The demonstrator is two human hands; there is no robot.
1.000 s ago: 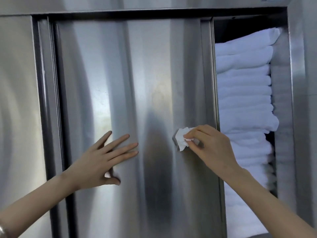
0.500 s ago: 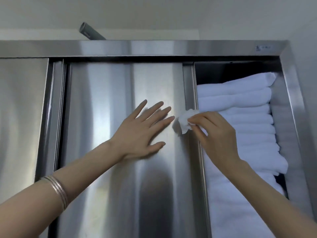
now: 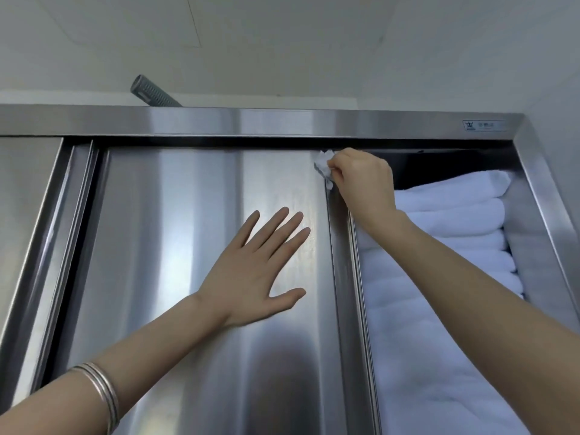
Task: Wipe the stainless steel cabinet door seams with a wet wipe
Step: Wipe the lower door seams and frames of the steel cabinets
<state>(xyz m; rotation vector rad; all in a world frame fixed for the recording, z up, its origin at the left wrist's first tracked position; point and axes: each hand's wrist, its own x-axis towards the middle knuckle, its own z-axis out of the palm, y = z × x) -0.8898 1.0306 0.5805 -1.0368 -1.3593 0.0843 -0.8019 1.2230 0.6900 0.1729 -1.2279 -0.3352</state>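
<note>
A stainless steel sliding cabinet door (image 3: 175, 246) fills the middle of the view, slid partly left. My right hand (image 3: 364, 180) pinches a crumpled white wet wipe (image 3: 324, 167) against the top of the door's right edge seam (image 3: 340, 277), just under the upper track. My left hand (image 3: 254, 271) lies flat on the door panel with fingers spread and straight, left of that seam and lower than the right hand.
Folded white towels (image 3: 439, 246) are stacked inside the uncovered right side of the cabinet. The steel top frame (image 3: 251, 120) runs across above the door. A grey perforated tube (image 3: 153, 95) sticks up behind it. Another door panel (image 3: 25, 199) sits at far left.
My right hand has carried the wipe up the door's right edge seam to its top. My left hand has moved up and right along the panel. The view has tilted upward.
</note>
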